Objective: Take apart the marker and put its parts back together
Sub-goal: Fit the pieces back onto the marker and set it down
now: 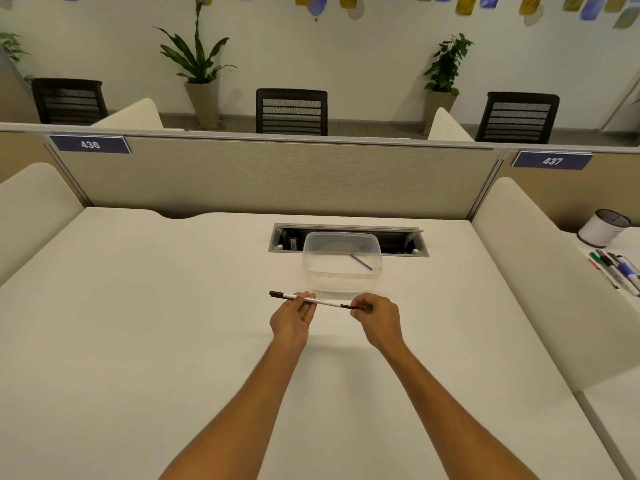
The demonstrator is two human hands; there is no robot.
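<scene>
I hold a slim marker (327,302) level above the white desk (173,323); it has a white barrel and a black cap at each end. My left hand (292,318) pinches the barrel left of its middle, and the left black cap sticks out past my fingers. My right hand (375,318) grips the right black end, hiding most of that cap. A thin dark grey rod-like part (361,261) lies inside a clear plastic container (313,268) just behind my hands.
A cable tray slot (401,242) is cut into the desk behind the container. Fabric partitions close off the desk at the back and sides. On the neighbouring desk at right stand a white cup (602,232) and several loose markers (616,271).
</scene>
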